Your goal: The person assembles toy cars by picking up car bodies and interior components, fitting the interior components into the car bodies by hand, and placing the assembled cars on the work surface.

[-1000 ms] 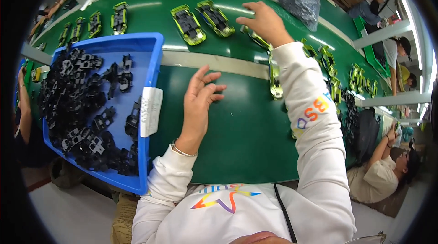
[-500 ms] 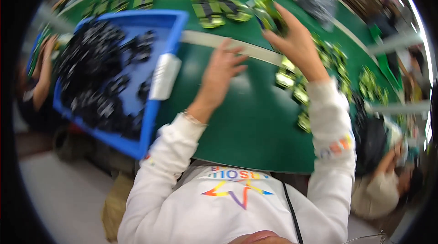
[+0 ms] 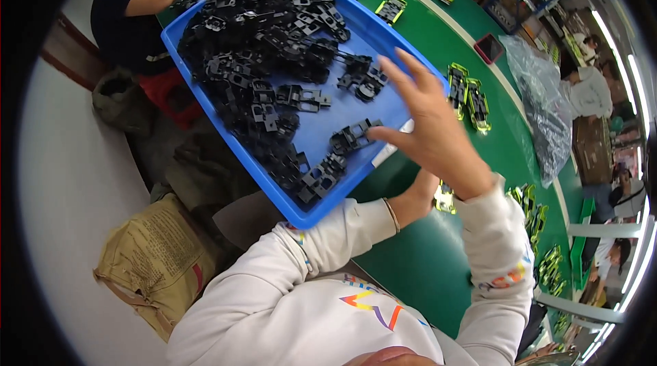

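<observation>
My right hand (image 3: pixel 438 130) reaches over the right end of a blue plastic bin (image 3: pixel 321 130), fingers spread and nothing in it. Its thumb tip is close to a black plastic chassis-like part (image 3: pixel 354 134); whether it touches cannot be told. A big heap of similar black parts (image 3: pixel 253 37) fills the bin's left and far side. Behind my right wrist is my left hand (image 3: pixel 413 200), its fingers mostly hidden. A bright yellow-green piece (image 3: pixel 444 199) shows just beside it; whether my left hand holds this piece is unclear.
Yellow-green and black toy-car-like assemblies (image 3: pixel 478 106) lie on the green table (image 3: pixel 410 256), with more farther along. A red-edged phone (image 3: pixel 488 48) and clear plastic bag (image 3: pixel 540 106) lie beyond. A co-worker (image 3: pixel 133 10) sits at far left; a tan sack (image 3: pixel 154 256) stands below.
The view has turned left toward the bin. My right hand, earlier holding a yellow-green shell above the table, is now empty over the bin. My left hand has gone behind my right wrist.
</observation>
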`<state>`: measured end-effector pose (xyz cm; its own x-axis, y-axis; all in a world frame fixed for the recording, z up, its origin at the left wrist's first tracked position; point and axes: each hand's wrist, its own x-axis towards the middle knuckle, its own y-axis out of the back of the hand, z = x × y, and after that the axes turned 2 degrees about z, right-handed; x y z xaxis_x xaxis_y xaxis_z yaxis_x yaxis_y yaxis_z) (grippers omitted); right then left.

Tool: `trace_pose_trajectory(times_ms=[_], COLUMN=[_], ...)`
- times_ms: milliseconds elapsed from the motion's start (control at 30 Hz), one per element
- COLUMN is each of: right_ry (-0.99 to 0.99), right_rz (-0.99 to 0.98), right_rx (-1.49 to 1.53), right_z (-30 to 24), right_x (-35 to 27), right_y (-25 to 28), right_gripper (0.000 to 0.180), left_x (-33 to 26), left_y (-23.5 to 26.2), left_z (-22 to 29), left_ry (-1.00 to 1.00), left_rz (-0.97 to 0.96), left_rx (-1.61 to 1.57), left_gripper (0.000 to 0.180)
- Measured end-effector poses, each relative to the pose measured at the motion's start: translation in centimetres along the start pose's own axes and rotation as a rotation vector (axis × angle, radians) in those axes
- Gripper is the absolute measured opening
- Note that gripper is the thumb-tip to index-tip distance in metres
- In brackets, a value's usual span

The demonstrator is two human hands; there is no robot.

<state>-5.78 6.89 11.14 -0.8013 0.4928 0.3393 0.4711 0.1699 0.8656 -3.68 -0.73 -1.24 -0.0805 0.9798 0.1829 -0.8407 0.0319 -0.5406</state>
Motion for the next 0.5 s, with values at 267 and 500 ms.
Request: trace_pose_trajectory(times_ms=[267, 500], right_ry=[0.018, 0.164], right_rz=[-0.092, -0.075], right_rx=[-0.076, -0.122], right_z=[1.3, 1.9], right_x=[12.0, 12.9], right_y=[-12.9, -13.5], right_gripper=[0.109, 0.082], left_x=[-0.2, -3.4], left_y=[1.8, 3.5], left_z=[-4.3, -5.4], left_ry=[0.377, 0.387], left_rz=[0.054, 0.04], left_rx=[-0.609, -0.661], left_gripper=[0.048, 0.047])
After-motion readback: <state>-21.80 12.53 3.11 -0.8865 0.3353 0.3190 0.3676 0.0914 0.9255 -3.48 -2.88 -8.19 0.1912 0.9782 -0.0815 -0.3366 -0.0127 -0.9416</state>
